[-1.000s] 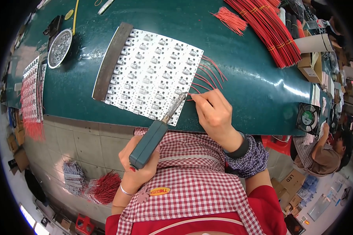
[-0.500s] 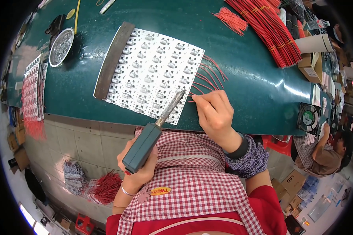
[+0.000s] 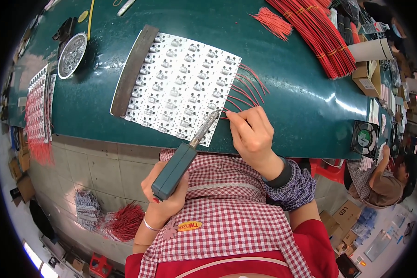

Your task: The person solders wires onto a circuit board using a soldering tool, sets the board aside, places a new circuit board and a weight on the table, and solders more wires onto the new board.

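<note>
My left hand [image 3: 168, 189] is closed around the dark green handle of a soldering iron [image 3: 175, 170]. The iron's tip meets the right edge of a white circuit board panel [image 3: 178, 85], near its lower corner. My right hand [image 3: 253, 135] pinches a thin red wire [image 3: 226, 111] between thumb and forefinger, its end at the board close to the iron's tip. Several other red wires [image 3: 250, 88] stick out from the same edge above. A dark bar [image 3: 135, 72] lies along the panel's left edge.
A metal bowl [image 3: 72, 55] stands at the left. Bundles of red wire [image 3: 312, 34] lie at the far right, with a small fan [image 3: 364, 140] at the right edge. Wired panels [image 3: 39, 104] hang over the table's left end. A co-worker [image 3: 383, 181] sits at the right.
The iron and my left hand have shifted slightly right and up, bringing the tip closer to the pinched wire. My right hand has moved slightly left, still pinching.
</note>
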A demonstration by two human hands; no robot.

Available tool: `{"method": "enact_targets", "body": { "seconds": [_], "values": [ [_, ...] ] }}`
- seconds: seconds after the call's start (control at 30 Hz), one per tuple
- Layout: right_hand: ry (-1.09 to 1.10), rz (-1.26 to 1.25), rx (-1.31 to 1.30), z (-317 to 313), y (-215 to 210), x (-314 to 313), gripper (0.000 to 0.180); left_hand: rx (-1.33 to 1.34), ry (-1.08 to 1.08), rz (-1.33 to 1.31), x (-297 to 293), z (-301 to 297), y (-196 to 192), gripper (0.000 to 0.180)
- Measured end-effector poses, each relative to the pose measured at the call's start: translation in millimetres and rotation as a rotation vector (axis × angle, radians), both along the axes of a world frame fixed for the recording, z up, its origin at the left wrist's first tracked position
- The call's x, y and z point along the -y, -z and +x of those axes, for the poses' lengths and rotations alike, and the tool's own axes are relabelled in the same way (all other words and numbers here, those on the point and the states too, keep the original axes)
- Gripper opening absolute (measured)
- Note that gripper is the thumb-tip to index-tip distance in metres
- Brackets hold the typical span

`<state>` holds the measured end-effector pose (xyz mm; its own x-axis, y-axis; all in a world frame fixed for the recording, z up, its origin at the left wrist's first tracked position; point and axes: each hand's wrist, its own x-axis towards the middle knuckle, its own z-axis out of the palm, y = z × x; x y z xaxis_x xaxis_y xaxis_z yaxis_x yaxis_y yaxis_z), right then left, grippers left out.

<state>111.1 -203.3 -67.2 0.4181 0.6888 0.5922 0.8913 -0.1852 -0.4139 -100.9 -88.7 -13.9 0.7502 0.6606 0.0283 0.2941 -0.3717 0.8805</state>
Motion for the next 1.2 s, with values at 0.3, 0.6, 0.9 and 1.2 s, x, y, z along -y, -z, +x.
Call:
{"method": "enact_targets", "body": {
  "seconds": [0.3,0.6,0.9,1.2],
  "values": [
    [0.003,-0.011,0.013,-1,0,-1,0.027,0.016,0.002,0.024,0,0,0,0.014],
    [0.005,-0.033,0.008,-1,-2,0,0.027,0.005,-0.071,-0.005,5,-25,13,0.027],
    [-0.026,0.04,-0.041,-7,-8,7,0.045,0.024,-0.071,-0.01,6,-27,16,0.028],
    [-0.018,-0.037,-0.152,-13,-4,6,0.042,0.024,-0.063,0.003,6,-28,14,0.025]
  ]
}}
